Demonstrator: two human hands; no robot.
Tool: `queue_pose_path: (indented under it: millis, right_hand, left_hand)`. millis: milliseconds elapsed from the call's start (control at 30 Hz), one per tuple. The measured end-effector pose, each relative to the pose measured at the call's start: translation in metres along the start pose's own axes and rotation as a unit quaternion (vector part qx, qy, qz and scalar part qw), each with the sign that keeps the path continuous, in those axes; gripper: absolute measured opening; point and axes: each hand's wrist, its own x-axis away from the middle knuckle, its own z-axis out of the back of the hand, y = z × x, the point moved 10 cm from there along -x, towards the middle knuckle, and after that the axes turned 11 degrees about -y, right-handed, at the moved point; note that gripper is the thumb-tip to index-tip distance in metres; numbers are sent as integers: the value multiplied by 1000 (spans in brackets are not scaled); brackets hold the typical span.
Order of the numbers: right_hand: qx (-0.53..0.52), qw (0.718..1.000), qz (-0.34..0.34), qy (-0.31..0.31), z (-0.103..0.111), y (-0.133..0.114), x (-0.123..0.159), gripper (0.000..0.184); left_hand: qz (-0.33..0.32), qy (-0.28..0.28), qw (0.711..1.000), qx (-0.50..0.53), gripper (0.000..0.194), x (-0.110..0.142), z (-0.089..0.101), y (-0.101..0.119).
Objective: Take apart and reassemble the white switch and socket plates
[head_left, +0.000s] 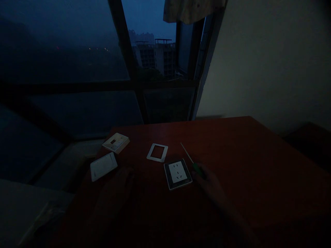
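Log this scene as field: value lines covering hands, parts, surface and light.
right_hand: right hand grips screwdriver by green handle; shaft points away from person
left_hand: left hand beside panel; grip too dark to tell
socket: socket left of right hand; contact unclear
frame: white frame, open-centred, beyond socket and left of it
box: box beyond panel
panel: white, near table's left edge
surface: red-brown table
light: dim; window beyond table

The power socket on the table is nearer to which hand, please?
Right. The right hand is just to the right of the power socket; the left hand is farther off, to its left.
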Motion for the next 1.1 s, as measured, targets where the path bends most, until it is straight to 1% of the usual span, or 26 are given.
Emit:
queue_pose_path:
  millis: [67,133,167,200,233,267,333,367,433,533,633,700,900,1000,1100]
  right_hand:
    - [1,1000,1,1,0,-1,0,34]
    - [1,1000,-5,4,0,-1,1,33]
    - [-1,1000,-5,7,0,-1,1,33]
    - [-4,1000,-3,6,0,-1,1,33]
    - [-6,1000,1,6,0,-1,0,33]
    - [-10,1000,6,7,-1,-1,0,33]
    - [-14,1000,13,8,-2,-1,-1,32]
    - [-14,1000,17,9,-2,-1,-2,32]
    - [-11,1000,27,7,-3,-3,-2,30]
    - [-10,999,34,-5,-6,-6,-3,26]
    - [-12,999,31,2,-5,-6,-2,26]
    - [-10,999,34,5,-5,-6,-2,27]
    - [-19,999,37,24,-2,-5,0,28]
    - [-20,999,24,14,-4,-6,0,29]
    - [-21,1000,15,7,-5,-8,0,31]
  left_hand:
    - [-46,13,998,42,20,1,9,19]
    - [-116,9,991,65,17,-1,14,47]
    - [-150,-7,986,72,17,-3,13,63]
    - [-181,-14,980,77,16,-5,12,79]
    - [-202,-10,976,84,16,-7,14,93]
    - [-221,-14,971,92,16,-10,13,107]
    - [-255,-46,961,101,14,-16,4,134]
    - [-267,-61,956,102,13,-20,-1,145]
    - [-284,-73,952,94,13,-26,-9,162]
    - [-292,-81,951,61,14,-36,-19,177]
    - [-305,-103,946,33,10,-41,-28,186]
    - [-310,-112,944,20,11,-43,-31,189]
    - [-295,-130,946,-37,15,-47,-39,191]
    - [-300,-138,941,-73,18,-46,-43,194]
    - [-313,-133,934,-113,18,-42,-44,201]
